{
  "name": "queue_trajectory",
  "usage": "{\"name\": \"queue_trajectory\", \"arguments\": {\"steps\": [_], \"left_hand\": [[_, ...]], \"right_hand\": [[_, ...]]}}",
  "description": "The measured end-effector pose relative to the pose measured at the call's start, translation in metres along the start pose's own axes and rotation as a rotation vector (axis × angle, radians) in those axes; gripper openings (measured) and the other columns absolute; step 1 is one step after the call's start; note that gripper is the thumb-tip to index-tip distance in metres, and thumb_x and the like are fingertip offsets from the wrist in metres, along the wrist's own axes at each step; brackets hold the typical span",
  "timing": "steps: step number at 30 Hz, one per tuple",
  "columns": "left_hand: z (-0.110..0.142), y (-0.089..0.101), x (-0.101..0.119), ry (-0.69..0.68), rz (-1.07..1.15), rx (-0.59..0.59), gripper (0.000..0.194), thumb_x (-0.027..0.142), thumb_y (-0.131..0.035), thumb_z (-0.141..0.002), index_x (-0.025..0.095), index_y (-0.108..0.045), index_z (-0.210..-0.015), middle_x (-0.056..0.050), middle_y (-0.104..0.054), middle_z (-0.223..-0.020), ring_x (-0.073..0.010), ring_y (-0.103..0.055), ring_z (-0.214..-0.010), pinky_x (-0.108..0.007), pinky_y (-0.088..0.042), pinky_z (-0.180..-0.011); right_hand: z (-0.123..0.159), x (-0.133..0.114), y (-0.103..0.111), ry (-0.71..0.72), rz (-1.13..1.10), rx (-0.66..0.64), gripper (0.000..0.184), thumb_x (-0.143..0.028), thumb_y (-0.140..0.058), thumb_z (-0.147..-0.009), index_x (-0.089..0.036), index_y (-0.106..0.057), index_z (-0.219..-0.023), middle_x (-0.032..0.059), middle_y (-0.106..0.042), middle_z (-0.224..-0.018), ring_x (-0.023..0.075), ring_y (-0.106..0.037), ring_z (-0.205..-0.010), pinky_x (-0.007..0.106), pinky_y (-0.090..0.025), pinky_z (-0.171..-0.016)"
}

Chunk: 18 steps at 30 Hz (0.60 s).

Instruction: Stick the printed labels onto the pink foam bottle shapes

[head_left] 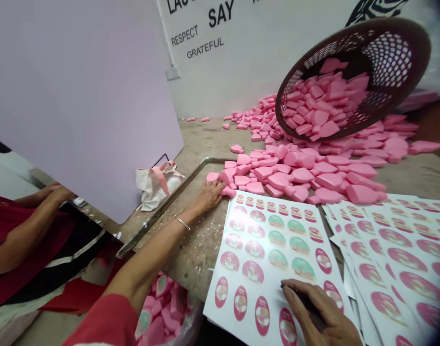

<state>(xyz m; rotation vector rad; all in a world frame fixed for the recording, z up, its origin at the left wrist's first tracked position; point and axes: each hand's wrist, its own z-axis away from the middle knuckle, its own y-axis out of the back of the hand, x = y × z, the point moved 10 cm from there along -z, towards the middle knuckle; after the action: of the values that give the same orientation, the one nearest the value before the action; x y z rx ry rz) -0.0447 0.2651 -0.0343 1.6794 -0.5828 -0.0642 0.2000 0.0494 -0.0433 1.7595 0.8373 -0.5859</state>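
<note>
My left hand (211, 193) reaches across the table to the near edge of a heap of pink shaped pieces (277, 180). Its fingers are spread and touch the nearest ones; the fingertips are partly lost among the pieces. My right hand (323, 317) is closed around a thin dark tool (306, 302), whose exact kind I cannot make out. The tool's tip is over a white sheet of oval stickers (254, 247), printed in pink and green, on top of a stack in front of me.
More sticker sheets (393, 254) lie fanned at the right. A tipped brown basket (418, 53) spills pink pieces. Below the table edge, a plastic bag (193, 317) holds stickered pieces. A metal strip (157, 218), cloth bag (148, 187) and upright panel (83, 96) stand left, beside another person's arm (32, 228).
</note>
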Motion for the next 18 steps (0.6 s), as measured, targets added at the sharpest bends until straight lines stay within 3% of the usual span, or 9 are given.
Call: {"name": "queue_trajectory", "arguments": {"steps": [3,5,8,10,12,15,18], "left_hand": [[0.011,0.021,0.004,0.075,0.066,0.063,0.034,0.014,-0.054,-0.077,0.015,-0.059,-0.111,-0.013,-0.057,-0.118,-0.0253,-0.051,-0.112,-0.04,-0.034,-0.102],[0.028,0.036,0.012,0.162,0.127,0.122,0.022,0.02,-0.05,-0.082,0.013,-0.059,-0.101,-0.011,-0.063,-0.102,-0.0222,-0.058,-0.095,-0.035,-0.043,-0.089],[0.069,0.052,0.041,0.274,0.265,0.197,0.028,0.031,-0.038,-0.092,0.013,-0.057,-0.1,-0.006,-0.064,-0.08,-0.0167,-0.06,-0.07,-0.027,-0.048,-0.067],[0.102,0.054,0.069,0.333,0.504,0.228,0.027,0.036,-0.049,-0.087,0.015,-0.058,-0.103,-0.003,-0.066,-0.081,-0.0152,-0.061,-0.067,-0.024,-0.048,-0.063],[0.131,0.037,0.099,0.403,0.821,0.142,0.029,0.04,-0.056,-0.084,0.017,-0.059,-0.101,-0.002,-0.068,-0.079,-0.0141,-0.062,-0.063,-0.023,-0.049,-0.061],[0.158,0.006,0.14,0.487,1.173,0.011,0.033,0.047,-0.054,-0.085,0.015,-0.058,-0.094,-0.003,-0.066,-0.074,-0.0144,-0.064,-0.059,-0.024,-0.051,-0.056],[0.161,-0.016,0.154,0.557,1.312,0.02,0.04,0.052,-0.055,-0.084,0.013,-0.057,-0.096,-0.003,-0.064,-0.069,-0.0161,-0.065,-0.058,-0.026,-0.053,-0.056]], "right_hand": [[-0.002,-0.002,0.002,-0.024,-0.058,0.021,0.022,-0.049,-0.06,-0.08,-0.029,-0.07,-0.083,0.0001,-0.073,-0.082,0.0202,-0.069,-0.073,0.028,-0.058,-0.065],[-0.004,-0.001,0.004,-0.07,-0.105,0.009,0.024,-0.05,-0.061,-0.079,-0.028,-0.071,-0.081,0.0006,-0.073,-0.08,0.0201,-0.069,-0.071,0.027,-0.058,-0.063],[-0.004,0.004,0.011,-0.175,-0.165,-0.02,0.027,-0.051,-0.061,-0.079,-0.026,-0.071,-0.082,0.001,-0.074,-0.083,0.0199,-0.069,-0.075,0.025,-0.057,-0.064],[-0.003,0.009,0.024,-0.243,-0.197,-0.001,0.029,-0.05,-0.057,-0.082,-0.025,-0.07,-0.088,0.0017,-0.073,-0.09,0.0197,-0.068,-0.081,0.025,-0.055,-0.065],[-0.003,0.013,0.041,-0.284,-0.194,0.047,0.03,-0.049,-0.055,-0.085,-0.024,-0.068,-0.095,0.0023,-0.072,-0.096,0.0192,-0.067,-0.085,0.025,-0.053,-0.067],[-0.006,0.014,0.063,-0.274,-0.109,0.114,0.026,-0.045,-0.053,-0.087,-0.023,-0.064,-0.097,0.003,-0.07,-0.096,0.0183,-0.065,-0.084,0.026,-0.051,-0.069],[-0.016,0.007,0.058,-0.155,0.017,0.077,0.021,-0.041,-0.052,-0.088,-0.022,-0.06,-0.091,0.0034,-0.068,-0.088,0.0183,-0.062,-0.078,0.03,-0.047,-0.069]]}}
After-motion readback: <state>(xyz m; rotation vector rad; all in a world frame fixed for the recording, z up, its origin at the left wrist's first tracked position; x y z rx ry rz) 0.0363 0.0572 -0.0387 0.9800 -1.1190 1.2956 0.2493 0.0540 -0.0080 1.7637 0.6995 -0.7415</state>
